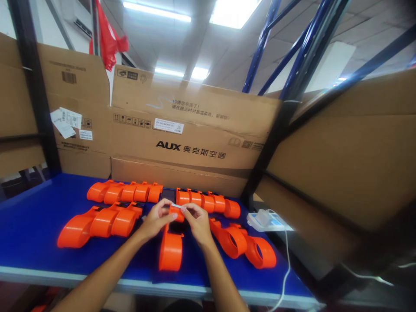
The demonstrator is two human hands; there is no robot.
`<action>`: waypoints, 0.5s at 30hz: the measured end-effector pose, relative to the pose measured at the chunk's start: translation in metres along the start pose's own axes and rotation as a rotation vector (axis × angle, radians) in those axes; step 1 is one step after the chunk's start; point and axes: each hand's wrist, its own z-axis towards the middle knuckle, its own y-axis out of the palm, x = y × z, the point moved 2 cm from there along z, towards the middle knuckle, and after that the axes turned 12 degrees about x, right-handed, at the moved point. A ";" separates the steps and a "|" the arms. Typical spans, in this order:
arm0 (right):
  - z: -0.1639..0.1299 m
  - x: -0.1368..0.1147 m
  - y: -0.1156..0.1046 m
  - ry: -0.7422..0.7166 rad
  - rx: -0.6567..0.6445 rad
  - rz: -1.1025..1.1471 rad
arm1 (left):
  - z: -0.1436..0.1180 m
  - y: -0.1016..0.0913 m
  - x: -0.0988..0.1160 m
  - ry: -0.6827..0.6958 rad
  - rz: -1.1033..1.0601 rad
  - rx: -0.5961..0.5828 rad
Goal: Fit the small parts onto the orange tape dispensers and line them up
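My left hand (156,219) and my right hand (196,221) meet at the top end of one orange plastic part (170,251) lying on the blue table (29,229). Both pinch a small pale strip (177,206) held over that part's upper end. Around them lie more orange parts: a row of several at the back left (125,192), a row at the back right (208,202), three at the left (97,223) and two ring-shaped ones at the right (247,247).
Cardboard boxes (191,130) stand behind the table and at the right (351,164). A white and blue device (264,220) with a white cable sits at the table's right edge. Dark and blue rack posts (279,117) rise beside it.
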 end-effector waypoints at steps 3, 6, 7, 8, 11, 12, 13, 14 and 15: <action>0.001 0.000 0.000 -0.010 0.016 -0.012 | 0.001 -0.001 0.000 -0.010 -0.007 0.025; 0.002 0.000 0.000 -0.008 0.041 -0.007 | 0.001 -0.001 0.001 -0.007 -0.014 0.046; 0.002 0.000 -0.001 -0.006 0.047 -0.006 | 0.001 -0.001 0.001 -0.002 -0.016 0.047; 0.002 0.000 -0.001 -0.004 0.054 -0.004 | 0.001 0.000 0.002 0.004 -0.017 0.044; 0.001 -0.001 -0.002 -0.001 0.074 0.004 | 0.001 0.000 0.005 0.015 -0.013 0.046; 0.001 -0.001 -0.002 -0.001 0.084 0.007 | 0.001 -0.001 0.005 0.015 -0.014 0.057; 0.001 -0.002 -0.002 -0.002 0.094 0.010 | 0.002 -0.002 0.005 0.015 -0.018 0.075; 0.000 -0.003 -0.003 -0.004 0.105 0.013 | 0.003 -0.004 0.005 0.015 -0.025 0.097; 0.000 -0.003 -0.003 -0.004 0.117 0.017 | 0.005 -0.006 0.004 0.014 -0.034 0.122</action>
